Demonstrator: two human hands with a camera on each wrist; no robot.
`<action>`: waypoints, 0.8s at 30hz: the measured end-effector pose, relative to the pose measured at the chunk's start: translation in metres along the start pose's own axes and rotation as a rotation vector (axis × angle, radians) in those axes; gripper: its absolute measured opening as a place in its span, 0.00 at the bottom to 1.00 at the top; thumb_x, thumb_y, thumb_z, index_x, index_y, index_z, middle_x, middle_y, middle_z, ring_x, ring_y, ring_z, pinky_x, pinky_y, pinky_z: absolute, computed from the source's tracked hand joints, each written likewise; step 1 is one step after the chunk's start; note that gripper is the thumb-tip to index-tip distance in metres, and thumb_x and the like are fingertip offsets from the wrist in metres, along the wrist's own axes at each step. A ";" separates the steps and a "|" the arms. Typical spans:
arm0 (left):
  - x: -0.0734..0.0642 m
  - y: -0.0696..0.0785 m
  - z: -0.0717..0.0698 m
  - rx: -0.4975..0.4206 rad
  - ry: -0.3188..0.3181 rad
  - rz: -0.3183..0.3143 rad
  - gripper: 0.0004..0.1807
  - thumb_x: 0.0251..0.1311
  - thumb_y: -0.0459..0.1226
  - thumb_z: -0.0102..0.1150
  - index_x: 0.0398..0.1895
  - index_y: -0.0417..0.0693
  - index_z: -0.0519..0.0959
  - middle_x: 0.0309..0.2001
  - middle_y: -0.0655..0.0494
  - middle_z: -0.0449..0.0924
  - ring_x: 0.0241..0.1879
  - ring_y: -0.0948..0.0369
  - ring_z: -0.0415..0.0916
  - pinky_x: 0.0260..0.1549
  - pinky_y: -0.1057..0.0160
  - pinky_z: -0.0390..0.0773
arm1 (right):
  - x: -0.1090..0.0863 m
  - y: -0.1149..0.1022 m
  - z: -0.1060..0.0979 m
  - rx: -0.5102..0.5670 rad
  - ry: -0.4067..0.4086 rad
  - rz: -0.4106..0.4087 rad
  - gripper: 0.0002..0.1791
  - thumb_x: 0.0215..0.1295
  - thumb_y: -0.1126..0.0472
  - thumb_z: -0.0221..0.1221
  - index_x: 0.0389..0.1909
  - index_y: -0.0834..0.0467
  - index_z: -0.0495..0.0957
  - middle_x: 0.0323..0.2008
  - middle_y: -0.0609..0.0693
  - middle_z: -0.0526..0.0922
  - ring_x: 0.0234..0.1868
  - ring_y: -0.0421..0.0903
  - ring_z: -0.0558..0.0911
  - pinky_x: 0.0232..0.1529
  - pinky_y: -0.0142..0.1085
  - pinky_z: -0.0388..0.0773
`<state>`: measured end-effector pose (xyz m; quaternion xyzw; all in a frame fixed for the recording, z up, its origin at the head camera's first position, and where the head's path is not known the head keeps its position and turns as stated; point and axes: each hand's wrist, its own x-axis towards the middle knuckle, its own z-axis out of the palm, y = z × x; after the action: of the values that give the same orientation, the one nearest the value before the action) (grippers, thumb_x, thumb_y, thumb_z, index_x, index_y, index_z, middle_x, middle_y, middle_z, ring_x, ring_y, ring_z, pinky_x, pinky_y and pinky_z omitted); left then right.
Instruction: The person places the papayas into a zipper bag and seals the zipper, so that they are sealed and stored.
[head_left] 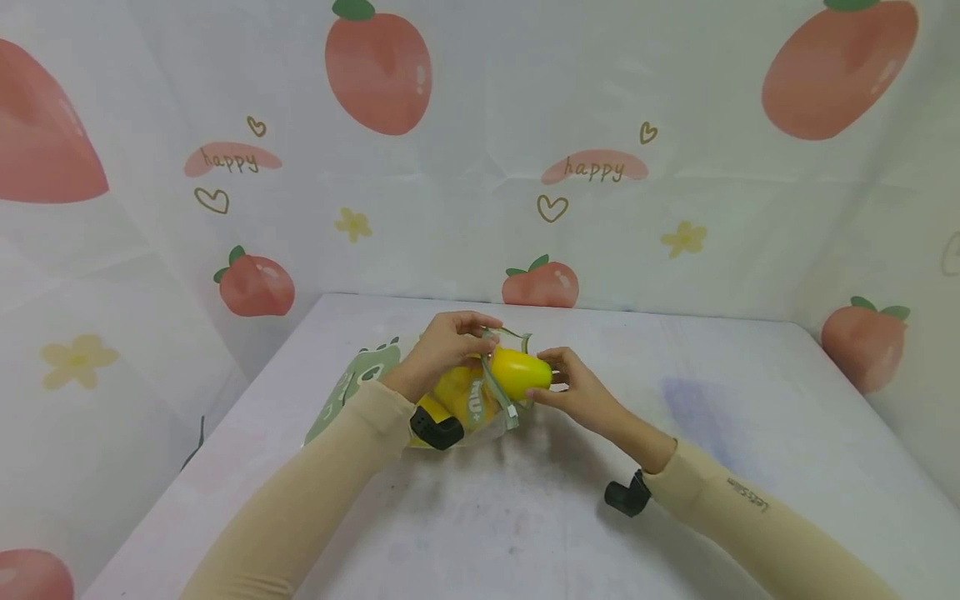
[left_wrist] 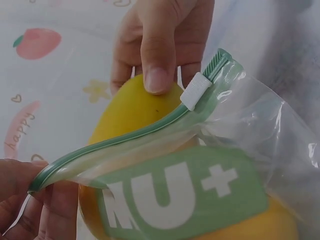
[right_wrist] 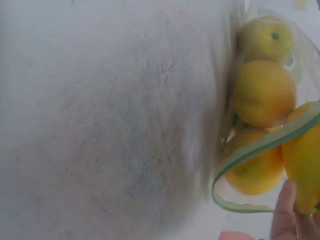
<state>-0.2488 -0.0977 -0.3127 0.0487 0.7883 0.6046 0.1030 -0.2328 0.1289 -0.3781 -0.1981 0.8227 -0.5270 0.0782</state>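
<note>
A clear zip bag (head_left: 352, 387) with green print lies on the table, its mouth toward the right. My left hand (head_left: 442, 350) pinches the green zip rim (left_wrist: 135, 132) and holds the mouth apart. In my right hand (head_left: 581, 387) is a yellow mango (head_left: 521, 375) with a greenish end, gripped between thumb and fingers. The mango sits partly inside the bag mouth, as the left wrist view shows. Deeper in the bag are several yellow-orange fruits, among them a round one (right_wrist: 264, 93). A white slider (left_wrist: 195, 91) sits near one end of the zip.
The white table (head_left: 465, 517) carries faint stains and a bluish patch (head_left: 697, 408) to the right. Behind it hangs a cloth (head_left: 465, 225) printed with peaches. A black camera is on each wrist. A thin dark cord (head_left: 197, 446) shows at the left table edge.
</note>
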 end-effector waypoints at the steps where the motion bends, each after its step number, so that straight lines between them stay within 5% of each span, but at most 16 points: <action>1: 0.000 0.000 0.000 -0.002 0.004 0.002 0.17 0.59 0.31 0.64 0.53 0.44 0.81 0.39 0.52 0.75 0.38 0.58 0.77 0.41 0.61 0.84 | 0.001 0.000 0.000 0.006 0.005 -0.002 0.31 0.64 0.59 0.63 0.61 0.65 0.60 0.61 0.64 0.73 0.56 0.59 0.77 0.56 0.47 0.78; 12: 0.002 0.002 -0.001 -0.011 0.008 0.043 0.16 0.60 0.31 0.63 0.52 0.42 0.81 0.38 0.51 0.74 0.32 0.59 0.77 0.39 0.62 0.84 | 0.004 -0.002 0.005 0.026 0.011 0.028 0.26 0.65 0.59 0.62 0.62 0.59 0.67 0.57 0.62 0.72 0.54 0.56 0.79 0.53 0.44 0.80; 24: 0.001 0.006 -0.001 -0.002 -0.003 0.063 0.17 0.60 0.32 0.63 0.54 0.42 0.80 0.38 0.53 0.75 0.35 0.60 0.77 0.42 0.62 0.83 | 0.013 -0.005 0.016 -0.016 0.053 -0.020 0.15 0.63 0.64 0.63 0.47 0.65 0.73 0.43 0.57 0.78 0.46 0.51 0.81 0.45 0.36 0.82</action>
<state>-0.2498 -0.0972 -0.3070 0.0745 0.7856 0.6083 0.0849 -0.2381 0.1086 -0.3797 -0.1931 0.8266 -0.5263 0.0495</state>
